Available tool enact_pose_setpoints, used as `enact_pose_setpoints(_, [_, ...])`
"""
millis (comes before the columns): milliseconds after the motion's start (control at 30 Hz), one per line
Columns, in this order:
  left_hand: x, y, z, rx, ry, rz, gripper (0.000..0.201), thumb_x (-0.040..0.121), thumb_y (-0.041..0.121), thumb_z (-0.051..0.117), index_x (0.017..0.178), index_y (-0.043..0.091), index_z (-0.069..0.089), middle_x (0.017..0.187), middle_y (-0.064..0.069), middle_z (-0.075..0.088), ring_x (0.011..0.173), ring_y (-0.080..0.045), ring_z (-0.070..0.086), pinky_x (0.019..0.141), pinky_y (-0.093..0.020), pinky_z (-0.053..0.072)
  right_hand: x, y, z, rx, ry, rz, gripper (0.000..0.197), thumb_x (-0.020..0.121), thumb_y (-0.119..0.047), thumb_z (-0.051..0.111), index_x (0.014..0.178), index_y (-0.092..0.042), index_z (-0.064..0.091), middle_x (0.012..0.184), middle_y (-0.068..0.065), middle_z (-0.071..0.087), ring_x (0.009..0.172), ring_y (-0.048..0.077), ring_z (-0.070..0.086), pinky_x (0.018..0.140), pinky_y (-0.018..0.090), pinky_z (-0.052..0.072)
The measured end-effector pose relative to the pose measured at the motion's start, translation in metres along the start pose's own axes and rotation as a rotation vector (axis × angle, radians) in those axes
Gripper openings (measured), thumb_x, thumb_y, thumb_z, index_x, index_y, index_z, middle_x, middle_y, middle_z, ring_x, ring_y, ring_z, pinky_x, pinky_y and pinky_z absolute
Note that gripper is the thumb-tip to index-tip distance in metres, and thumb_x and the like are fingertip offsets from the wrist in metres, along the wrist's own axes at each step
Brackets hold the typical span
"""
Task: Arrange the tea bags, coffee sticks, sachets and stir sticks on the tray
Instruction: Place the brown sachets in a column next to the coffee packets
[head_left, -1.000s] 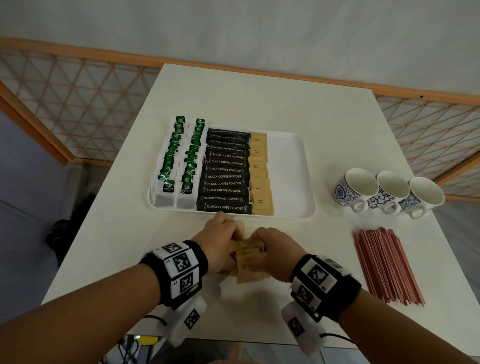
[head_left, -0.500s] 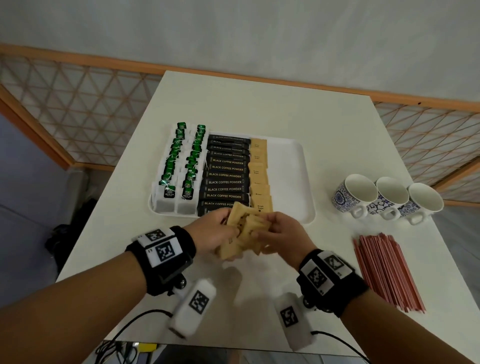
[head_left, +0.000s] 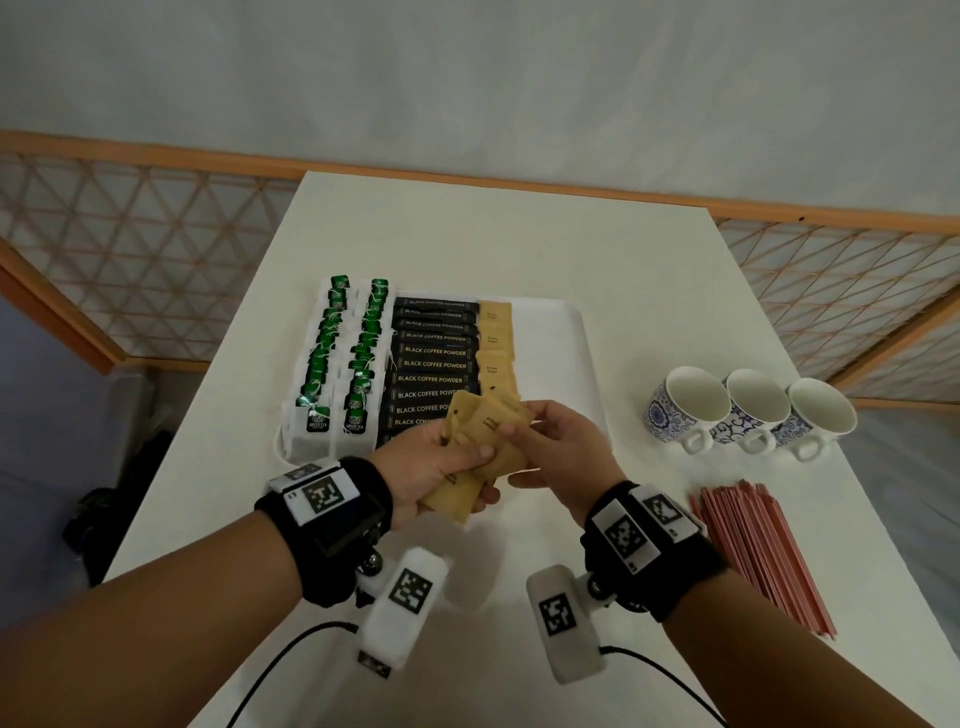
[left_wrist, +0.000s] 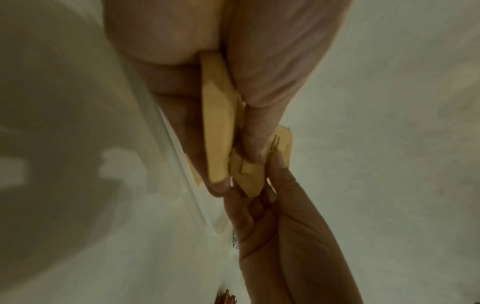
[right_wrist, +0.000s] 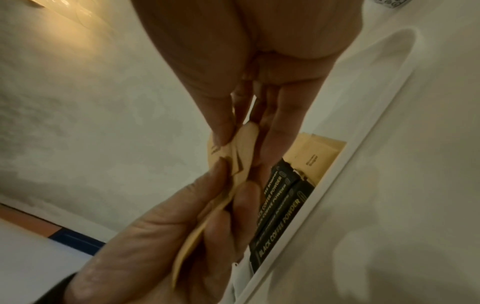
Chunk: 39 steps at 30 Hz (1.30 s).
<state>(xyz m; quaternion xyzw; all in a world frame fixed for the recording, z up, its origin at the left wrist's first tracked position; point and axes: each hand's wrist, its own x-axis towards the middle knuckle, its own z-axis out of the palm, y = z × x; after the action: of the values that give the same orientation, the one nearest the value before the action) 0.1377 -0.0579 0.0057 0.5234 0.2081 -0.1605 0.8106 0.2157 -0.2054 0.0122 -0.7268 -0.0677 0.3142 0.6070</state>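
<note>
My left hand (head_left: 457, 457) grips a stack of tan sugar sachets (head_left: 480, 447) above the table, just in front of the white tray (head_left: 566, 364). My right hand (head_left: 524, 431) pinches the top sachets of that stack between thumb and fingers; the wrist views show the same sachets (left_wrist: 218, 131) (right_wrist: 241, 148) squeezed between both hands. On the tray lie two rows of green tea bags (head_left: 337, 364), a column of black coffee sticks (head_left: 434, 353) and a column of tan sachets (head_left: 496, 338). The red stir sticks (head_left: 758, 545) lie in a bundle on the table at the right.
Three blue-patterned white cups (head_left: 748, 410) stand in a row right of the tray. The tray's right part (head_left: 550, 338) is bare. A wooden lattice screen (head_left: 130, 260) runs behind the table. Cables hang from the wrist cameras by the table's near edge.
Both hands have lifted the sachet stack off the table and carried it forward to the tray's near edge. The right hand has shifted to pinch the top sachets.
</note>
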Motion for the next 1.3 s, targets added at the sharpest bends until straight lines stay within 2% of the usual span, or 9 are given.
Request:
enact_pose_setpoints(133, [0.005, 0.015, -0.007, 0.037, 0.003, -0.012, 0.020, 0.087, 0.012, 0.064, 0.106, 0.007, 0.060, 0.083, -0.017, 0.067, 0.061, -0.027, 0.063, 0.051, -0.029, 0.053, 0.006, -0.012, -0.002, 0.001, 0.012, 0.023, 0.018, 0.092, -0.024, 0.060, 0.097, -0.008, 0.065, 0.088, 0.010, 0.071, 0.073, 0.021, 0.070, 0.059, 0.027, 0.054])
enact_pose_setpoints(300, [0.010, 0.032, -0.017, 0.074, -0.006, -0.044, 0.034, 0.085, 0.018, 0.066, 0.115, 0.004, 0.058, 0.090, -0.022, 0.068, 0.059, -0.027, 0.065, 0.047, -0.029, 0.052, 0.017, -0.024, -0.005, -0.005, 0.061, 0.016, 0.014, 0.091, -0.022, 0.060, 0.090, -0.014, 0.071, 0.086, 0.010, 0.073, 0.078, 0.025, 0.071, 0.073, 0.038, 0.059])
enact_pose_setpoints(500, [0.023, 0.042, -0.029, 0.050, 0.050, -0.050, 0.030, 0.087, 0.018, 0.065, 0.114, 0.005, 0.060, 0.089, -0.021, 0.070, 0.058, -0.025, 0.066, 0.047, -0.029, 0.053, 0.026, -0.035, 0.001, 0.136, 0.264, -0.143, 0.014, 0.088, -0.013, 0.064, 0.086, -0.023, 0.074, 0.071, -0.003, 0.066, 0.058, 0.011, 0.058, 0.052, 0.023, 0.050])
enact_pose_setpoints(600, [0.029, 0.045, -0.037, 0.014, 0.098, -0.053, 0.031, 0.086, 0.021, 0.065, 0.114, 0.007, 0.062, 0.093, -0.020, 0.072, 0.063, -0.026, 0.068, 0.048, -0.029, 0.054, 0.025, -0.037, -0.001, 0.131, 0.289, -0.289, 0.022, 0.086, -0.005, 0.065, 0.086, -0.024, 0.075, 0.065, -0.008, 0.065, 0.050, 0.011, 0.056, 0.051, 0.022, 0.050])
enact_pose_setpoints(700, [0.034, 0.047, -0.039, -0.040, 0.100, -0.053, 0.025, 0.090, 0.024, 0.061, 0.110, 0.009, 0.063, 0.094, -0.019, 0.072, 0.066, -0.025, 0.068, 0.048, -0.028, 0.053, 0.024, -0.024, -0.002, -0.079, 0.147, -0.386, 0.027, 0.083, -0.005, 0.069, 0.085, -0.031, 0.077, 0.081, -0.010, 0.074, 0.070, 0.007, 0.067, 0.069, 0.023, 0.055])
enact_pose_setpoints(800, [0.036, 0.048, -0.039, -0.049, 0.068, -0.040, 0.026, 0.090, 0.026, 0.060, 0.110, 0.009, 0.064, 0.093, -0.019, 0.071, 0.066, -0.024, 0.066, 0.050, -0.029, 0.053, 0.027, -0.009, -0.006, -0.416, 0.026, -0.477, 0.027, 0.083, -0.012, 0.070, 0.098, -0.034, 0.074, 0.099, -0.014, 0.072, 0.092, 0.002, 0.066, 0.082, 0.017, 0.052])
enact_pose_setpoints(933, [0.045, 0.044, -0.038, -0.044, 0.128, -0.029, 0.033, 0.089, 0.022, 0.062, 0.117, 0.005, 0.061, 0.090, -0.021, 0.070, 0.064, -0.026, 0.065, 0.051, -0.031, 0.052, 0.042, -0.009, -0.013, -0.366, 0.043, -0.447, 0.020, 0.084, -0.020, 0.069, 0.090, -0.039, 0.074, 0.092, -0.015, 0.072, 0.087, 0.001, 0.066, 0.077, 0.015, 0.051])
enact_pose_setpoints(1067, [0.054, 0.042, -0.032, -0.060, 0.195, -0.032, 0.033, 0.089, 0.020, 0.062, 0.119, 0.005, 0.059, 0.102, -0.026, 0.069, 0.067, -0.027, 0.067, 0.050, -0.031, 0.054, 0.068, -0.013, -0.018, 0.079, 0.142, -0.185, 0.028, 0.082, 0.002, 0.067, 0.079, -0.026, 0.074, 0.071, -0.005, 0.072, 0.065, 0.009, 0.061, 0.065, 0.021, 0.051])
enact_pose_setpoints(1300, [0.077, 0.056, -0.031, -0.080, 0.262, -0.005, 0.031, 0.090, 0.022, 0.061, 0.118, 0.009, 0.060, 0.093, -0.015, 0.073, 0.068, -0.025, 0.069, 0.051, -0.031, 0.054, 0.120, -0.015, -0.045, 0.079, 0.248, -0.090, 0.027, 0.086, 0.003, 0.060, 0.105, -0.012, 0.071, 0.065, 0.003, 0.066, 0.059, 0.013, 0.058, 0.066, 0.026, 0.056])
